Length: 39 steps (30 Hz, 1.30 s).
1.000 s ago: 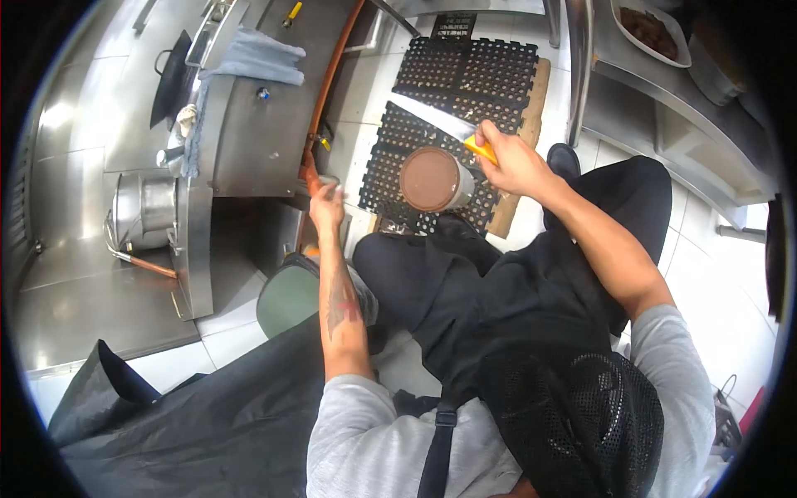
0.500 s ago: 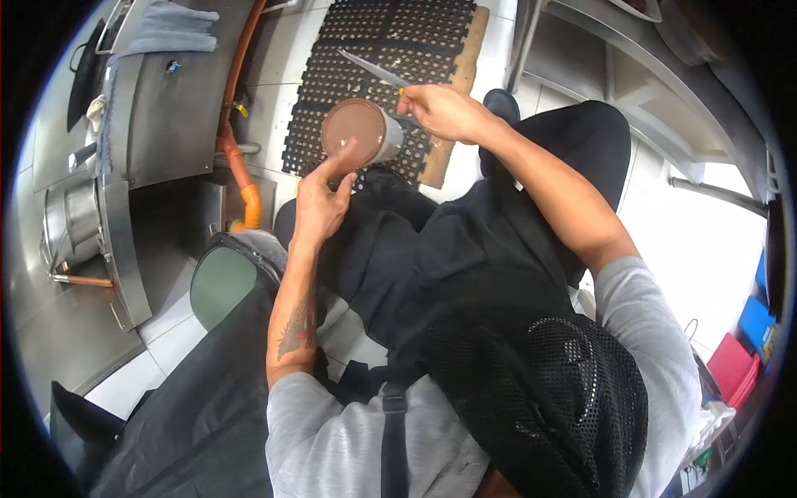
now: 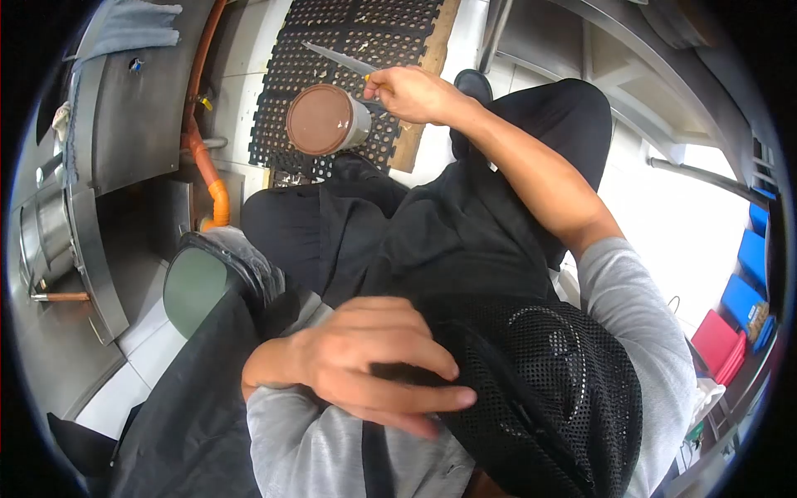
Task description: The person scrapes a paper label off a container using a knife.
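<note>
My right hand (image 3: 411, 93) is closed round the yellow handle of a knife (image 3: 339, 57), whose blade points to the upper left above the black mat. Just below the blade, a tub with a brown lid (image 3: 320, 120) stands on the perforated mat (image 3: 282, 79). Close to the camera, my left hand (image 3: 378, 361) is in front of my chest with its fingers apart and nothing held. It is beside the black mesh cap (image 3: 548, 373).
A steel counter (image 3: 137, 116) with a blue cloth (image 3: 133, 29) is at the left, near an orange pipe (image 3: 217, 199). A green bin (image 3: 195, 286) stands below it. Steel shelving (image 3: 639, 108) is at the upper right, with red boards (image 3: 716, 344) lower down.
My left hand has moved from near the counter, past the tub, back to my chest. My right hand still holds the knife. The view has shifted, so the tub appears farther left.
</note>
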Each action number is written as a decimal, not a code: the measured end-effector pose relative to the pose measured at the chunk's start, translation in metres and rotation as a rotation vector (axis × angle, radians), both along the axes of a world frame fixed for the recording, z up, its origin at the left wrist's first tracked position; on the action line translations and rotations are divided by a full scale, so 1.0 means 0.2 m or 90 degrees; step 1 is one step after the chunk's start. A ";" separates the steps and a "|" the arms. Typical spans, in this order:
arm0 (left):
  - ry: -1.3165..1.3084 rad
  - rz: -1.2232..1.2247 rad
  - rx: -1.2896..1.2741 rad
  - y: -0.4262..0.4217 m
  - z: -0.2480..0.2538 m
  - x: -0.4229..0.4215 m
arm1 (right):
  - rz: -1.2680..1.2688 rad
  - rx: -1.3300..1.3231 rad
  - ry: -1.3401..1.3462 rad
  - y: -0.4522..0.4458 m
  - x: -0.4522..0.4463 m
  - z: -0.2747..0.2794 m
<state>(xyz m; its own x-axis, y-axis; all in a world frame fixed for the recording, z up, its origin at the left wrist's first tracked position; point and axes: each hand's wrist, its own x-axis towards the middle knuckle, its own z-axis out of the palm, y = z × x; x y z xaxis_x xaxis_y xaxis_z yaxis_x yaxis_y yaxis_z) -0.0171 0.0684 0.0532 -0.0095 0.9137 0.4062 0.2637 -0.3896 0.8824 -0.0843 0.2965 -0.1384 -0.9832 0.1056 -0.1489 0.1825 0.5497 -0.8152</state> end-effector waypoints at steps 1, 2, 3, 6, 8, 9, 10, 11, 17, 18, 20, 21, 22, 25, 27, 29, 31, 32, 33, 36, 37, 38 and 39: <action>0.000 0.001 -0.001 0.02 0.00 0.03 | 0.001 -0.001 0.000 -0.01 -0.01 -0.02; -0.017 -0.022 0.033 0.05 0.00 0.06 | 0.001 0.002 0.008 -0.01 -0.01 -0.04; -0.034 -0.047 0.068 0.07 0.00 0.09 | 0.000 0.006 0.015 -0.01 -0.02 -0.04; -0.048 0.008 0.165 0.16 0.03 0.20 | 0.001 0.022 0.020 -0.02 -0.02 -0.06; -0.015 0.010 0.187 0.18 0.05 0.26 | 0.007 0.031 0.019 -0.02 -0.02 -0.06; -0.027 0.040 0.219 0.19 0.06 0.29 | 0.014 0.038 0.017 -0.02 -0.02 -0.06; -0.037 0.071 0.252 0.19 0.06 0.31 | 0.017 0.043 0.022 -0.02 -0.02 -0.05; -0.085 0.014 0.201 0.20 0.10 0.29 | 0.021 0.045 0.024 -0.02 -0.01 -0.05; -0.097 -0.030 0.236 0.37 0.15 0.29 | 0.024 0.036 0.025 -0.04 -0.04 -0.08; -0.146 -0.048 0.278 0.41 0.16 0.29 | 0.023 0.052 0.003 -0.04 -0.04 -0.06; -0.155 -0.029 0.332 0.49 0.19 0.33 | 0.039 0.048 0.017 -0.06 -0.02 -0.05; -0.129 -0.048 0.346 0.52 0.23 0.35 | 0.034 0.045 0.013 -0.06 -0.02 -0.05; -0.122 -0.033 0.355 0.54 0.28 0.37 | 0.029 0.042 0.008 -0.06 -0.03 -0.04; -0.247 -0.174 0.363 0.58 0.47 0.36 | 0.042 0.073 -0.059 -0.09 -0.04 -0.05; -0.321 -0.242 0.472 0.58 0.54 0.37 | 0.028 0.076 -0.069 -0.12 -0.04 -0.06; -0.360 -0.270 0.536 0.56 0.54 0.36 | 0.057 0.089 -0.041 -0.13 -0.04 -0.11; -0.413 -0.306 0.584 0.53 0.49 0.34 | 0.074 0.074 -0.030 -0.15 -0.04 -0.07; -0.375 -0.313 0.576 0.50 0.45 0.30 | 0.081 0.074 -0.032 -0.16 -0.05 -0.08; -0.345 -0.320 0.565 0.47 0.40 0.28 | 0.075 0.077 -0.042 -0.16 -0.06 -0.10; -0.242 -0.351 0.463 0.36 0.28 0.28 | 0.071 0.066 -0.071 -0.14 -0.08 -0.19; -0.280 -0.370 0.453 0.32 0.26 0.25 | 0.083 0.066 -0.048 -0.14 -0.08 -0.22; -0.298 -0.375 0.449 0.29 0.22 0.23 | 0.097 0.066 -0.024 -0.13 -0.09 -0.25; -0.267 -0.316 0.403 0.26 0.16 0.22 | 0.099 0.066 -0.016 -0.14 -0.09 -0.27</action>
